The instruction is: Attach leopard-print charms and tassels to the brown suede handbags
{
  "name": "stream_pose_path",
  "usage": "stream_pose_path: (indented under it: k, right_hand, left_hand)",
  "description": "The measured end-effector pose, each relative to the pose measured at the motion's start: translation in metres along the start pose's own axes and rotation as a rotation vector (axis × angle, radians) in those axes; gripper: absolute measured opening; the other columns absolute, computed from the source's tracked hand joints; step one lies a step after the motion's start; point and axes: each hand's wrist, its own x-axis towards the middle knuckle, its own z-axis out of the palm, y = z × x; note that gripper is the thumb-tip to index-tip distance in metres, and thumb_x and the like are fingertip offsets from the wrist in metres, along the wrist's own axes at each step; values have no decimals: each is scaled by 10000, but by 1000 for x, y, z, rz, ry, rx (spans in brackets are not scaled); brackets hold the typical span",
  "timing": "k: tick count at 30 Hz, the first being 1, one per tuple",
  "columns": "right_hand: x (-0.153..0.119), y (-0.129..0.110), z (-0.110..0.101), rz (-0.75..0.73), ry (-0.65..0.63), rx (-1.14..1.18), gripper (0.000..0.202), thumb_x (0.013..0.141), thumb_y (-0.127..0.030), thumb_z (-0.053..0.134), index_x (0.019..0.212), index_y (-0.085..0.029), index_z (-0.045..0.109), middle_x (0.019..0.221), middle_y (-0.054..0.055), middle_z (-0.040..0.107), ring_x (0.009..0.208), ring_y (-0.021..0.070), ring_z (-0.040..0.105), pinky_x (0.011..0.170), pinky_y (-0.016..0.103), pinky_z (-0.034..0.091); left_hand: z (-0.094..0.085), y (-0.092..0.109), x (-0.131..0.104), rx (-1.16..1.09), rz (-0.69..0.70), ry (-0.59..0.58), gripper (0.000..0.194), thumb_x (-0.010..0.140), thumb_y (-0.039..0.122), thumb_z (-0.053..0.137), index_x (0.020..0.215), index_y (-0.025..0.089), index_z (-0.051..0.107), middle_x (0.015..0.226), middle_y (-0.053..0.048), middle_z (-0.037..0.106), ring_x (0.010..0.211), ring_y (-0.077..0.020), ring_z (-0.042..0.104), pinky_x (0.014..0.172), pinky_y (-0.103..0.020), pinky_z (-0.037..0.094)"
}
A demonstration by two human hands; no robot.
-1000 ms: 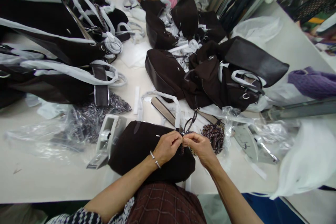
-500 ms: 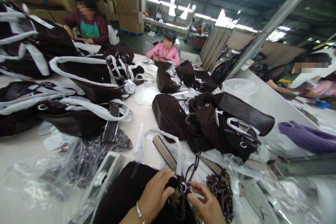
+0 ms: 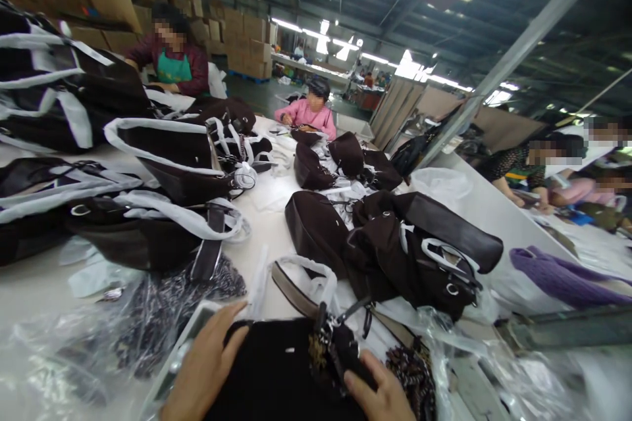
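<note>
A dark brown bag point(image 3: 276, 368) lies at the bottom middle, its handle point(image 3: 320, 270) wrapped in white and standing up behind it. Against the bag's left edge rests my left hand point(image 3: 207, 358), thumb and fingers apart. My right hand point(image 3: 378, 385) is closed on a dark strap piece point(image 3: 353, 355) at the bag's right side. Beside that piece hangs a patterned scarf point(image 3: 318, 352), bunched near the metal hardware. More patterned scarves point(image 3: 412, 368) lie to the right of my right hand.
Dark bags with wrapped handles point(image 3: 143, 230) cover the left side; more bags point(image 3: 395, 243) are piled ahead. Clear plastic point(image 3: 54, 362) lies at the lower left. A purple cloth point(image 3: 563, 273) is at the right. A person in pink point(image 3: 316, 115) sits across the table.
My left hand has moved left, from the strap area to the bag's left edge. The scarf and hardware have shifted slightly left. My right hand has closed on the strap piece.
</note>
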Motion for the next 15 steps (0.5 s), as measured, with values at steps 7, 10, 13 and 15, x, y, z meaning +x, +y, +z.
stream_pose_path:
  k: [7,10,13,15]
  right_hand:
    - [122,-178,-80,-386,283,228,313,737,-440,701,924,-192,663,797,8,665,730,187,614,640,284,508]
    - [202,-241,-123,-508,525,510,307,795,-411,639,1002,-186,613,818,11,643,729,164,628,620,284,517]
    - [257,-270,-157,-623,621,528,268,891,-394,511,1058,-195,576,943,32,625,823,129,647,672,268,512]
    - [271,-259,-154,-659,575,380,279,876,-418,541,1045,-201,581,956,38,633,830,128,648,682,270,511]
  left_hand:
    - [-69,30,13,-99,-184,366,380,878,510,463,1158,286,591,1192,-35,636,1098,-265,605,1033,-462,445]
    - [-61,31,11,-127,-164,331,358,883,500,458,1163,313,580,1204,-30,625,1106,-264,596,1038,-467,443]
    - [-43,21,9,-145,-131,266,336,888,475,461,1167,323,574,1206,-29,626,1106,-259,601,1009,-451,473]
    - [-29,15,8,-156,-104,240,318,891,453,468,1152,312,584,1183,-29,639,1095,-253,612,982,-433,495]
